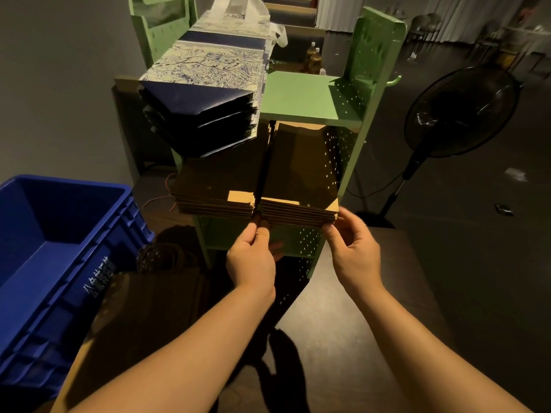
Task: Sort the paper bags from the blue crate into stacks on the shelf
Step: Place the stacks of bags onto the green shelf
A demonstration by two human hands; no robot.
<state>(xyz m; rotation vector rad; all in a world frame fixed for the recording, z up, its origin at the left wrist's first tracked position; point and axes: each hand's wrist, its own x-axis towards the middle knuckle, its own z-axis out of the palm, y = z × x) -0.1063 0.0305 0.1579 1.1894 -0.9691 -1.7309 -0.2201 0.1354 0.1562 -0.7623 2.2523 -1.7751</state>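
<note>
The person appeared to be squaring up the right-hand stack of brown paper bags [299,211] on the green shelf [298,96]. The left hand [252,257] pinched its near left corner; the right hand [353,248] pinched the near right corner. The blue crate [59,248] sat well left of both hands, apparently empty. Next likely called for releasing and fetching the remaining bags [155,293] below the left hand.

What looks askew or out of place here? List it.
The blue patterned bag stack juts past the front edge of the green shelf. A brown bag lies on the floor beside the blue crate, not on any shelf.
</note>
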